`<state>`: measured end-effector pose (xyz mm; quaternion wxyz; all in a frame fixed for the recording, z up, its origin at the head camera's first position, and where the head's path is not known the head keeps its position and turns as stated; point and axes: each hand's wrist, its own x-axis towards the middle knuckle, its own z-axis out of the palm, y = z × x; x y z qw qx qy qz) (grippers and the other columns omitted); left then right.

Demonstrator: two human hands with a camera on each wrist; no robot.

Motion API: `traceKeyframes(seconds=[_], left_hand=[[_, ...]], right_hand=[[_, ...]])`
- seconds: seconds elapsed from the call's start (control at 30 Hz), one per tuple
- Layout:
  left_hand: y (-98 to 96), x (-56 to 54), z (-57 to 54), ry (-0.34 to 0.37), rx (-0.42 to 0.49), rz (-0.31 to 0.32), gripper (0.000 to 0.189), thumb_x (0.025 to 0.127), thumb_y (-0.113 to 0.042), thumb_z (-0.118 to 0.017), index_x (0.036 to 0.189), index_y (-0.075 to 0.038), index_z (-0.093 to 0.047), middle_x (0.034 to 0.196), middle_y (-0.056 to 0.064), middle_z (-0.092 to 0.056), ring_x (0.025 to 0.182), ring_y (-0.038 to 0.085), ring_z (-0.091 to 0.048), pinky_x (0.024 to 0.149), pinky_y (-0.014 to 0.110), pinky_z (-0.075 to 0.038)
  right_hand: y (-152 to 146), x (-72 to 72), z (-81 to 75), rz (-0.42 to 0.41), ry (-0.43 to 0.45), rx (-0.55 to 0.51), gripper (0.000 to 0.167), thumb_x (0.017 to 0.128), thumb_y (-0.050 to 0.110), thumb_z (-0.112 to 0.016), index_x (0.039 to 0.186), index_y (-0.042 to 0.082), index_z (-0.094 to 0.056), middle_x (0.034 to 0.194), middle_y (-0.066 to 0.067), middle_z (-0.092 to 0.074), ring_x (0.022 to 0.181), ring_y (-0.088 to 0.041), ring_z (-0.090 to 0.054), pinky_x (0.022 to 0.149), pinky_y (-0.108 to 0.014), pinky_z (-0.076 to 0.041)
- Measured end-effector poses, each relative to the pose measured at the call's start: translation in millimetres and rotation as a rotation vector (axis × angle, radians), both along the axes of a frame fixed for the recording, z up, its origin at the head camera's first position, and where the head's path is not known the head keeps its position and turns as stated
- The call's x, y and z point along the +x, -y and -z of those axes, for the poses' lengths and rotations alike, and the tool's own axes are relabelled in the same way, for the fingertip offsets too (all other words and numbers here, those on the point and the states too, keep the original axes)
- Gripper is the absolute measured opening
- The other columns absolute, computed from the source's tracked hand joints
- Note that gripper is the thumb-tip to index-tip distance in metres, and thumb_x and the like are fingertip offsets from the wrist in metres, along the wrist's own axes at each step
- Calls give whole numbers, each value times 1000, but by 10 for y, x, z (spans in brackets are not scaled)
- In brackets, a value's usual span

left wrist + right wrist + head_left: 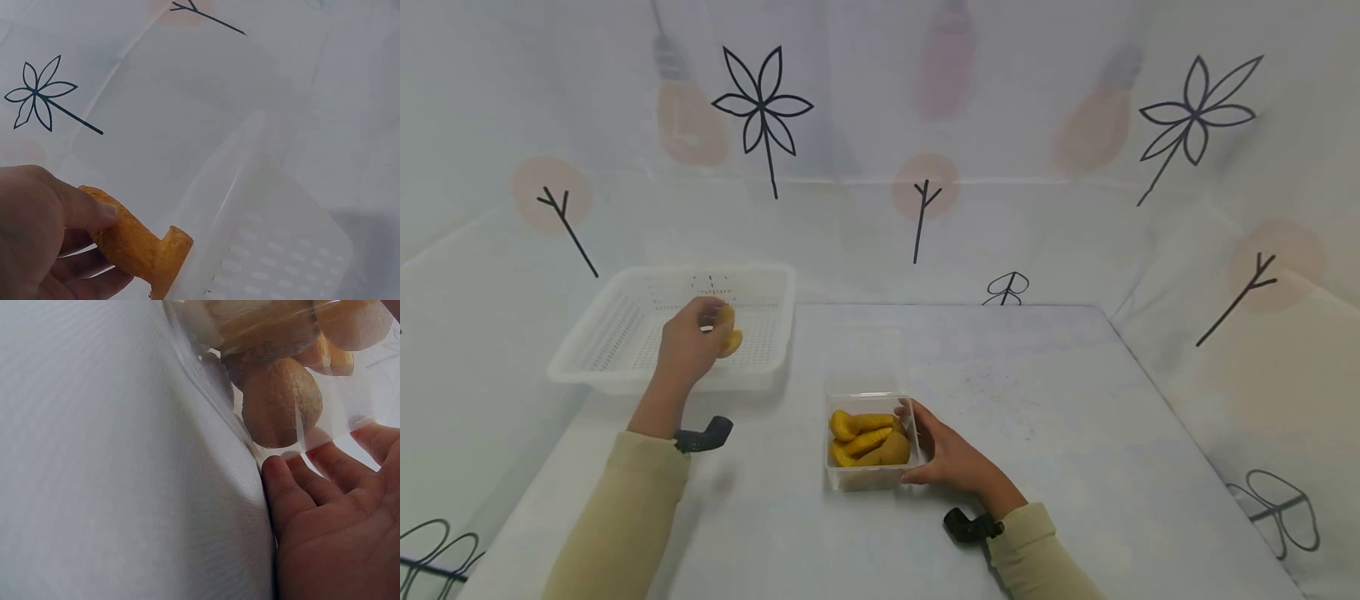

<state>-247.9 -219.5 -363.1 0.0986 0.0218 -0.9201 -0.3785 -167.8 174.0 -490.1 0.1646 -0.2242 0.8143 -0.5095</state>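
My left hand [688,342] pinches a golden-brown, lumpy piece [128,240] between thumb and fingers. It is curved, with a short blunt stub, a bit like a mushroom. In the head view this hand is over the white perforated basket [625,367], and the left wrist view has the piece right at the basket's rim. Lower and to the right, a clear plastic box [865,478] stands on the table, holding several similar yellow-brown pieces [868,442]. My right hand [951,454] grips the box's right side, thumb near the front corner, fingers along the wall and back rim.
Behind the box, its transparent lid [865,358] lies folded back. The white table [1037,433] stretches to the right and front. A patterned white cloth [850,233] hangs behind and at both sides. Each wrist wears a small black camera mount [703,435].
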Motion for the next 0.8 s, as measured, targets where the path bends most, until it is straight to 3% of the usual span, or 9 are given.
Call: traceKeyframes(seconds=[0.8], left_hand=[[255, -75, 126, 100, -170, -6, 39, 97, -14, -51, 133, -1, -48, 130, 26, -53, 117, 41, -53, 93, 52, -50]], right_hand=[[1, -14, 17, -1, 1, -4, 112, 71, 29, -86, 156, 27, -12, 159, -1, -27, 148, -25, -25, 117, -48, -26]])
